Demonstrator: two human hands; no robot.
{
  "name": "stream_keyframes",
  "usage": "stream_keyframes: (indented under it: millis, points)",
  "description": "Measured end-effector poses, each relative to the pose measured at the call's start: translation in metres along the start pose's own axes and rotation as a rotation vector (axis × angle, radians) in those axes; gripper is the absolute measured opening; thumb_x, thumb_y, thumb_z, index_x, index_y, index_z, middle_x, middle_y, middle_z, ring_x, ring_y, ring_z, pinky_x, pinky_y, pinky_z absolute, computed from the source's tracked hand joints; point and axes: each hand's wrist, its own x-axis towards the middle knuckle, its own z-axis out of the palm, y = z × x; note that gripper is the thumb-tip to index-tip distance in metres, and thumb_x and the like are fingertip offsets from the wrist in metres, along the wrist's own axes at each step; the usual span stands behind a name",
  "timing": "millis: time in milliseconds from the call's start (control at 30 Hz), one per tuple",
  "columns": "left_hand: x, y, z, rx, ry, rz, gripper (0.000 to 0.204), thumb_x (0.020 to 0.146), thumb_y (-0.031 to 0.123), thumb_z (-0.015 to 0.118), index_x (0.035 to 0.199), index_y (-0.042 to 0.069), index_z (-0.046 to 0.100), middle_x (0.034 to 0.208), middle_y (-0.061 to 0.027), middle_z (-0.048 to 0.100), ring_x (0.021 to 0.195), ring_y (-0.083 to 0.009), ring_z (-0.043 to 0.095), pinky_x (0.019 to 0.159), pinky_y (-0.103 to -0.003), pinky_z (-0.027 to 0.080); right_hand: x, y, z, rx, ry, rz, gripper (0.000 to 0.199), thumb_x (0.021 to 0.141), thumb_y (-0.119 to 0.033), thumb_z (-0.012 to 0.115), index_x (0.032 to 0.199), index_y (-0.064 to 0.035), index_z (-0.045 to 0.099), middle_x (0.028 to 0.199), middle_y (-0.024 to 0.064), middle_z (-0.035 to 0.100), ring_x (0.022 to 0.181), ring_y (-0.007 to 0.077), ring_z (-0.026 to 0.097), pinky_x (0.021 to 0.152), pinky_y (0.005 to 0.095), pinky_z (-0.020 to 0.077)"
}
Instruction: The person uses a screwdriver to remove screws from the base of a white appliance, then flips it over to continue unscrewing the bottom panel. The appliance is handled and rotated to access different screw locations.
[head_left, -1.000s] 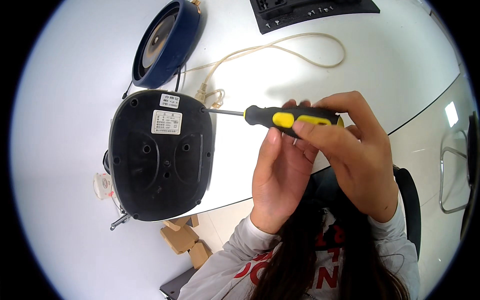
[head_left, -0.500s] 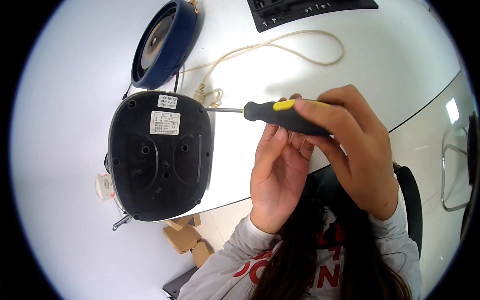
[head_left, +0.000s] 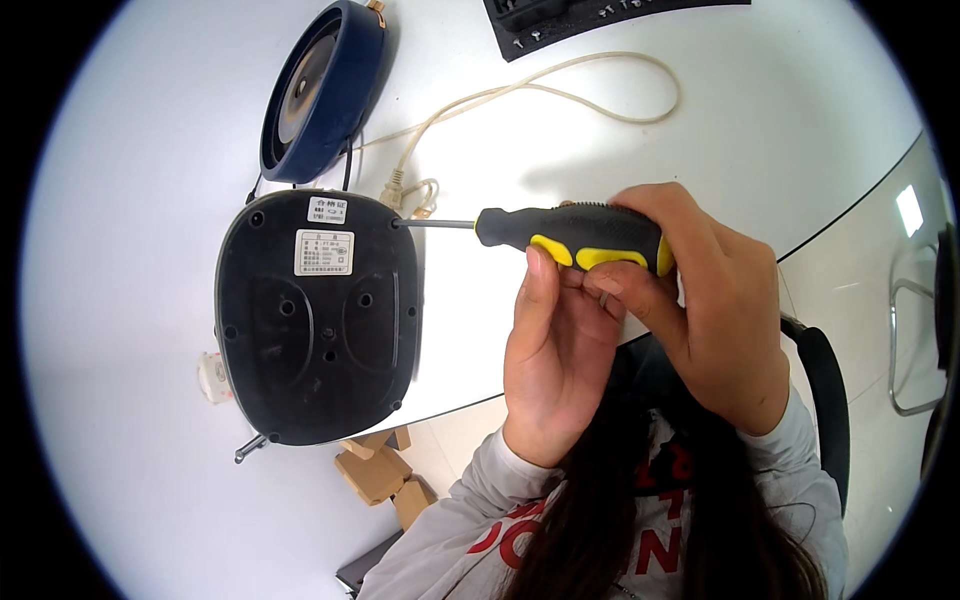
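Observation:
A black plastic appliance base [head_left: 320, 390] shows its underside, with several screw holes and two white labels. The thin metal shaft of a black and yellow screwdriver [head_left: 560, 228] reaches its upper right corner hole; the tip is hidden there. My right hand [head_left: 715, 300] is wrapped round the rear of the handle, its thumb along a yellow patch. My left hand [head_left: 560, 350] supports the handle's front from below, thumb against its lower side and the other fingers partly hidden beneath.
Behind the base stands a dark blue round housing [head_left: 352, 90] with a metal disc. A cream power cord [head_left: 590, 62] loops over the white table. A black tray [head_left: 560, 30] with several screws lies at the far edge. Cardboard boxes [head_left: 375, 475] sit below the table, beside my left sleeve.
The screwdriver handle has turned about its axis, its yellow patches now on the near side. My right hand has shifted its grip. The tip stays at the same corner hole.

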Motion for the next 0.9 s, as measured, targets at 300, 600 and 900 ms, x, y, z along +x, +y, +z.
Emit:
stream_keyframes:
  millis: [300, 600, 900]
  points:
    - [-0.001, 0.003, 0.007, -0.037, 0.064, 0.018, 0.046, 0.09, 0.035, 0.041, 0.125, 0.007, 0.032, 0.121, -0.0086, 0.043, 0.109, -0.0198, 0.044, 0.095, -0.035, 0.033, 0.005, 0.003, 0.003, 0.085, 0.077, -0.255, 0.03, 0.07, 0.004, 0.056, 0.098, -0.0066, 0.059, 0.101, 0.0079, 0.053, 0.083, 0.0241, 0.058, 0.054, 0.0244, 0.0448]
    - [0.005, 0.005, 0.006, 0.115, 0.149, 0.125, 0.046, 0.089, 0.034, 0.047, 0.123, 0.005, 0.035, 0.119, -0.0083, 0.043, 0.106, -0.0167, 0.046, 0.095, -0.033, 0.035, 0.003, -0.003, -0.005, 0.132, -0.066, 0.044, 0.037, 0.072, -0.006, 0.062, 0.108, -0.0056, 0.052, 0.095, 0.0092, 0.056, 0.079, 0.0209, 0.057, 0.049, 0.0234, 0.0411]
    - [0.0, 0.002, 0.008, -0.019, 0.085, -0.025, 0.045, 0.09, 0.03, 0.042, 0.126, 0.005, 0.032, 0.123, -0.0081, 0.041, 0.108, -0.0175, 0.044, 0.095, -0.033, 0.033, 0.006, 0.003, 0.006, 0.136, 0.06, -0.167, 0.033, 0.07, 0.006, 0.053, 0.099, -0.0077, 0.056, 0.101, 0.0131, 0.052, 0.076, 0.0215, 0.055, 0.054, 0.0235, 0.0439]
